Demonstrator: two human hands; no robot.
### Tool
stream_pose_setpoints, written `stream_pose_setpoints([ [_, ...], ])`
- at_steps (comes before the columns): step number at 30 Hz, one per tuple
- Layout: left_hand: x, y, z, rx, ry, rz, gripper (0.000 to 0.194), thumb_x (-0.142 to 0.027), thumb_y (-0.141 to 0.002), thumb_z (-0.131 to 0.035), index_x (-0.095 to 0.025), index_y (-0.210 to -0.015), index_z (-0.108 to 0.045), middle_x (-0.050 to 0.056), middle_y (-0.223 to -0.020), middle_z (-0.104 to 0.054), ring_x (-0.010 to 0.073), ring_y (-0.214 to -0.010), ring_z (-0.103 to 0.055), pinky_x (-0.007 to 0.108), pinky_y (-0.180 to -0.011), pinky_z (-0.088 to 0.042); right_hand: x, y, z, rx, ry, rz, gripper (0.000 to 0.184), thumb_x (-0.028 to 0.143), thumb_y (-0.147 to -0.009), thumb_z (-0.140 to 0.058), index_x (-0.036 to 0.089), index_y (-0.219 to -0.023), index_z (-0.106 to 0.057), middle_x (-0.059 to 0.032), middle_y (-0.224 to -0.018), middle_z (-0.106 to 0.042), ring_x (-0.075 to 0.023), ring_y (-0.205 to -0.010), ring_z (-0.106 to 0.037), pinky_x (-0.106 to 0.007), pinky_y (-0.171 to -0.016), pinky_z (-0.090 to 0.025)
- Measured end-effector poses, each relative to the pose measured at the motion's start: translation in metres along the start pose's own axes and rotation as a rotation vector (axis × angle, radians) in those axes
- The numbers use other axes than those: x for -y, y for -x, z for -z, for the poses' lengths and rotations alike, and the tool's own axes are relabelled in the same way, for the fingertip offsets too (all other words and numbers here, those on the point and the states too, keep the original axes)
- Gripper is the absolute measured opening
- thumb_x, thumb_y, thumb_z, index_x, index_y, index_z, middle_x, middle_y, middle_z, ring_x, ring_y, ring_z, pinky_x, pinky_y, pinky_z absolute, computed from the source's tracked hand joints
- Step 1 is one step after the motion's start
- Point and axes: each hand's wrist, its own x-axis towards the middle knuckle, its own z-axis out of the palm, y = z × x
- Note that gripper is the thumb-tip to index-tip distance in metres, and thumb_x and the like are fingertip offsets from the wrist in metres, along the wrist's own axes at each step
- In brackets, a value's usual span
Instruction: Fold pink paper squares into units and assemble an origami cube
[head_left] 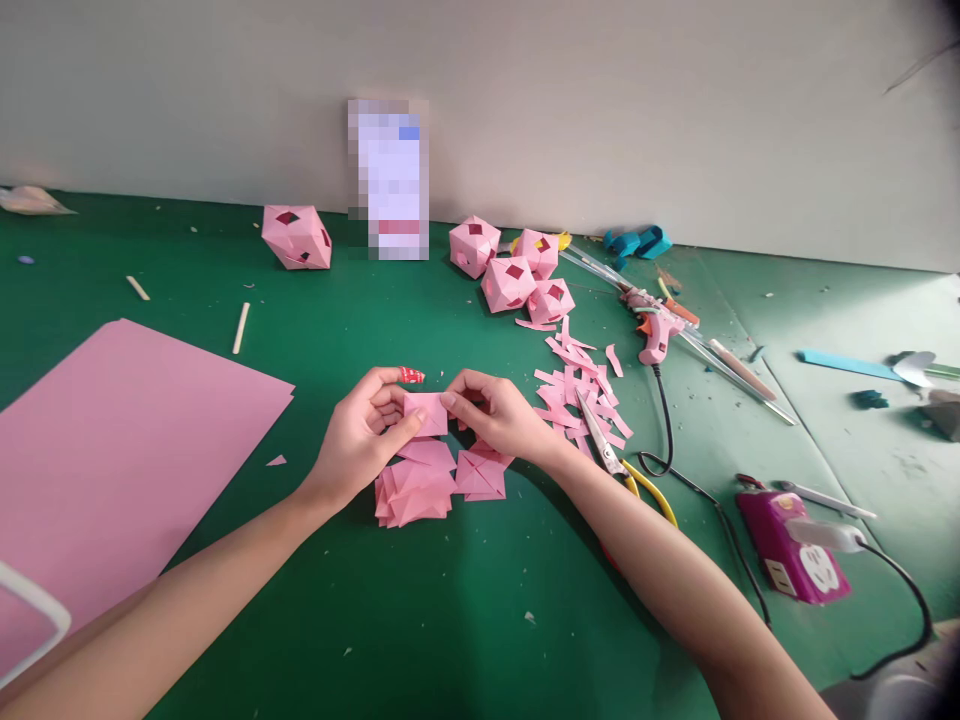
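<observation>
A small folded pink paper piece [426,412] is pinched between both my hands over the green table. My left hand [366,430] grips its left side with thumb and fingers closed. My right hand [496,412] holds its right edge, fingers curled. Just below them lies a pile of folded pink paper units [424,482]. Right of my right hand are pink paper scraps [579,380] and yellow-handled scissors [622,465].
A large pink sheet [112,450] lies at the left. Several finished pink paper cubes [514,268] and one more cube [297,237] stand near the wall. A pink glue gun [654,335], its cable, a purple power strip [793,545] and sticks occupy the right.
</observation>
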Motion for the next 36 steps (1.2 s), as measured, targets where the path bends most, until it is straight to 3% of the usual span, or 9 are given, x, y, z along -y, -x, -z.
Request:
stream_pose_setpoints([
  [5, -0.0024, 0.0001, -0.0012, -0.007, 0.001, 0.014, 0.037, -0.029, -0.081, -0.074, -0.019, -0.113, -0.057, 0.001, -0.084, -0.068, 0.0162, -0.076, -0.069, 0.028, -0.069, -0.058, -0.0019, 0.0007, -0.0031, -0.065, 0.085, 0.036, 0.026, 0.04, -0.096, -0.056, 0.018, -0.081, -0.056, -0.0003, -0.075, -0.061, -0.0118, -0.066, -0.05, -0.025, -0.062, -0.039],
  [12, -0.0012, -0.0018, 0.0003, -0.012, 0.067, 0.012, 0.037, -0.029, -0.081, -0.075, -0.02, -0.113, -0.059, 0.0, -0.082, -0.066, 0.0148, -0.076, -0.069, 0.026, -0.07, -0.059, -0.0004, -0.0004, 0.0001, 0.053, 0.031, 0.02, 0.037, 0.049, -0.099, -0.05, 0.018, -0.081, -0.06, -0.0013, -0.078, -0.065, -0.0124, -0.07, -0.054, -0.026, -0.067, -0.041],
  [20, -0.0015, -0.0014, -0.001, -0.004, 0.036, 0.008, 0.038, -0.03, -0.08, -0.076, -0.019, -0.112, -0.058, 0.001, -0.082, -0.068, 0.0165, -0.077, -0.07, 0.028, -0.071, -0.06, 0.0012, 0.0021, -0.0041, -0.039, 0.13, 0.038, 0.034, 0.043, -0.099, -0.051, 0.019, -0.075, -0.054, 0.0013, -0.069, -0.057, -0.0113, -0.062, -0.045, -0.025, -0.062, -0.036],
  [24, -0.0015, -0.002, -0.0004, -0.022, 0.051, 0.008, 0.038, -0.032, -0.081, -0.075, -0.02, -0.112, -0.059, 0.001, -0.082, -0.068, 0.0168, -0.076, -0.071, 0.028, -0.07, -0.06, 0.0004, 0.001, -0.0035, -0.005, 0.064, 0.041, 0.037, 0.047, -0.099, -0.049, 0.018, -0.078, -0.058, -0.0006, -0.076, -0.063, -0.0125, -0.069, -0.052, -0.025, -0.067, -0.04],
  [29, -0.003, -0.0024, -0.0014, -0.043, 0.058, 0.014, 0.039, -0.031, -0.079, -0.077, -0.02, -0.112, -0.059, 0.0, -0.08, -0.068, 0.016, -0.074, -0.07, 0.028, -0.07, -0.06, 0.002, 0.0016, -0.0024, 0.023, 0.107, 0.022, 0.033, 0.045, -0.096, -0.056, 0.018, -0.078, -0.058, 0.0012, -0.072, -0.06, -0.0109, -0.062, -0.045, -0.025, -0.061, -0.036],
  [33, -0.0039, -0.0024, -0.0022, -0.05, 0.061, 0.021, 0.039, -0.031, -0.078, -0.078, -0.019, -0.111, -0.059, 0.0, -0.08, -0.068, 0.0164, -0.075, -0.07, 0.029, -0.071, -0.06, 0.0036, 0.0021, -0.0036, -0.03, 0.124, 0.036, 0.033, 0.045, -0.095, -0.057, 0.018, -0.075, -0.055, 0.001, -0.072, -0.059, -0.0115, -0.064, -0.046, -0.026, -0.063, -0.036],
  [36, -0.0019, -0.0028, -0.0013, -0.078, 0.083, 0.014, 0.04, -0.031, -0.079, -0.078, -0.019, -0.112, -0.06, 0.001, -0.082, -0.069, 0.0171, -0.08, -0.071, 0.029, -0.075, -0.06, 0.0029, 0.0016, -0.0032, 0.001, 0.085, 0.002, 0.033, 0.045, -0.096, -0.056, 0.018, -0.079, -0.059, 0.0005, -0.073, -0.062, -0.0112, -0.064, -0.047, -0.025, -0.062, -0.036],
])
